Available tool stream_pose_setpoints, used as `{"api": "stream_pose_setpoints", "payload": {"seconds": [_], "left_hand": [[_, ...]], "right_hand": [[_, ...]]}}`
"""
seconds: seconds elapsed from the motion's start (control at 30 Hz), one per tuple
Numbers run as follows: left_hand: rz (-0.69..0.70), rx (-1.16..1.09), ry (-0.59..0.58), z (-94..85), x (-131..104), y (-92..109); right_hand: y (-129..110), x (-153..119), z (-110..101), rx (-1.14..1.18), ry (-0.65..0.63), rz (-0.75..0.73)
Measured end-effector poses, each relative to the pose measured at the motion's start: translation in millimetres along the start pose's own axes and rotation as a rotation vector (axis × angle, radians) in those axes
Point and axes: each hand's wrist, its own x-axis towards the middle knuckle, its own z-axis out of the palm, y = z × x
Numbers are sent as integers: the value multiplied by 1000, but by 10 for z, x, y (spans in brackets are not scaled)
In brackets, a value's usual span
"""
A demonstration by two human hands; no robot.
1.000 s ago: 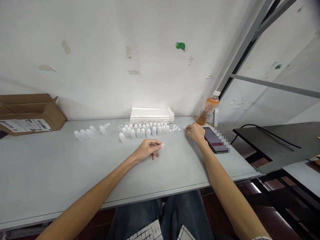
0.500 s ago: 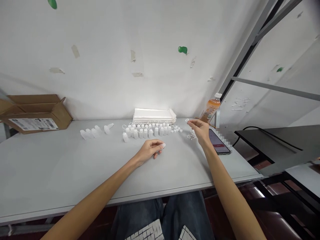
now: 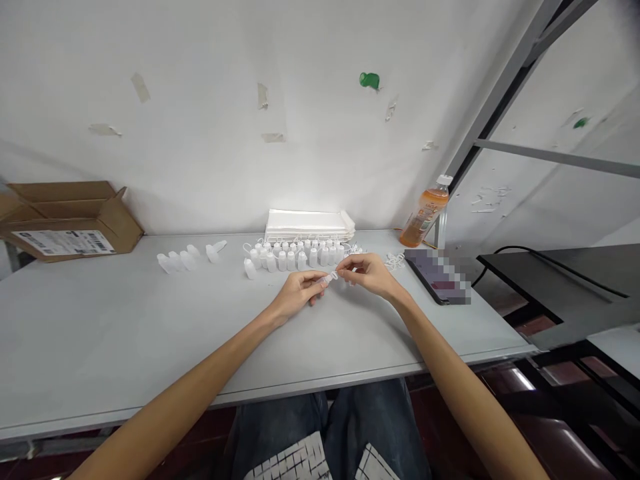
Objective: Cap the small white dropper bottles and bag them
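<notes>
Closed around a small white squeeze bottle (image 3: pixel 326 280), my left hand (image 3: pixel 295 295) stays low over the table. My right hand (image 3: pixel 369 273) pinches a small white ring strap (image 3: pixel 335 274) at the bottle's top end; whether the ring is around the neck or only against it I cannot tell. Behind both hands stand rows of small white bottles (image 3: pixel 291 261), several with looped straps. Loose white straps (image 3: pixel 395 261) lie right of my right hand, which partly hides some small caps (image 3: pixel 355 249). More translucent bottles (image 3: pixel 176 262) lie farther left.
An open cardboard box (image 3: pixel 65 241) sits at the far left. White padded envelopes (image 3: pixel 310 220) are stacked against the wall. On the right are an orange drink bottle (image 3: pixel 424 215) and a phone (image 3: pixel 433 277). The table's front edge (image 3: pixel 320 385) runs above my lap.
My right hand has come left and down from above the loose straps, bringing the ring strap to the bottle in my left hand. My left hand has barely moved. The view has shifted slightly.
</notes>
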Motion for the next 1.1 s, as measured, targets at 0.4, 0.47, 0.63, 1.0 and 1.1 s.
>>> {"api": "stream_pose_setpoints", "payload": {"seconds": [0.4, 0.47, 0.63, 1.0, 1.1], "left_hand": [[12, 17, -2, 11, -18, 31], [2, 10, 2, 10, -21, 35], [10, 14, -6, -3, -19, 40], [-13, 18, -12, -63, -10, 19], [-31, 18, -36, -60, -5, 7]], "right_hand": [[39, 10, 59, -113, 63, -68], [37, 2, 76, -129, 64, -95], [12, -25, 111, -160, 60, -167], [57, -18, 204, -53, 21, -61], [101, -13, 220, 29, -2, -9]]}}
